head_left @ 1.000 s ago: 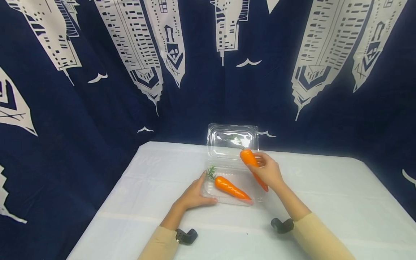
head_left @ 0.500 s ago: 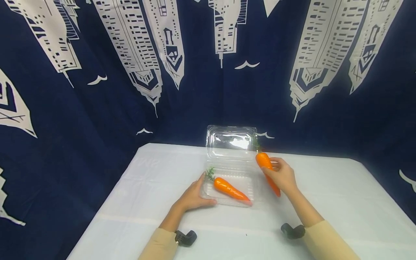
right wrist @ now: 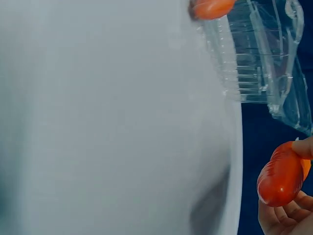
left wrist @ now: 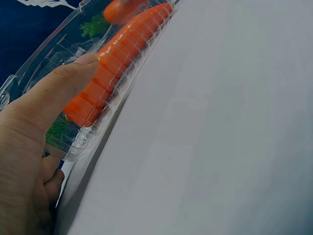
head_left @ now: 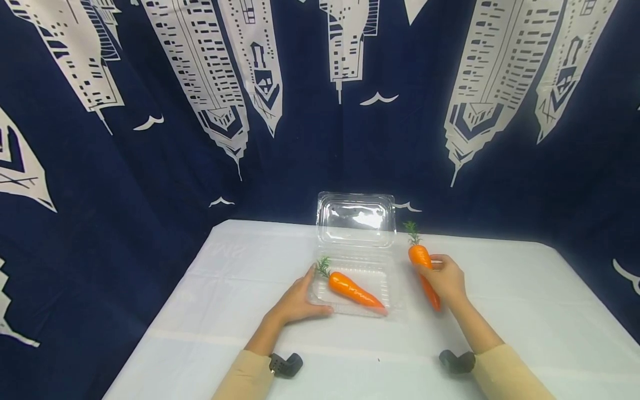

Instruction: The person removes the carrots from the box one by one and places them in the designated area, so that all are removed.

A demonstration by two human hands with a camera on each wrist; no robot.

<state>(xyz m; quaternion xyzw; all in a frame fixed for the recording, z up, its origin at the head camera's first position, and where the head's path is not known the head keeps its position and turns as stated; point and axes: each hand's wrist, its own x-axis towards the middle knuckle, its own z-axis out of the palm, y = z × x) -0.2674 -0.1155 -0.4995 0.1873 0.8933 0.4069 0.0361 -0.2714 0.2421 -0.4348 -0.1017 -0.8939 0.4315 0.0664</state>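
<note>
A clear plastic clamshell container [head_left: 320, 303] lies open on the table, its lid [head_left: 356, 218] raised at the back. One orange carrot [head_left: 354, 290] with a green top rests slantwise in the base. My left hand [head_left: 296, 300] holds the container's near left corner; in the left wrist view the thumb [left wrist: 73, 81] lies against its front wall. To the right of the container, my right hand [head_left: 447, 278] pinches a second carrot [head_left: 420, 256], leafy end away from me and tip toward me. The right wrist view shows this carrot [right wrist: 279, 183] between thumb and fingers, off the table.
A white-covered table [head_left: 240, 266] carries everything. Behind it hangs a dark blue cloth [head_left: 300, 161] with white building prints, close to the raised lid. Dark wrist devices [head_left: 286, 365] sit on both forearms.
The right hand has carried its carrot from over the container to the right and nearer to me, beside the container. The left hand and the other carrot have stayed in place.
</note>
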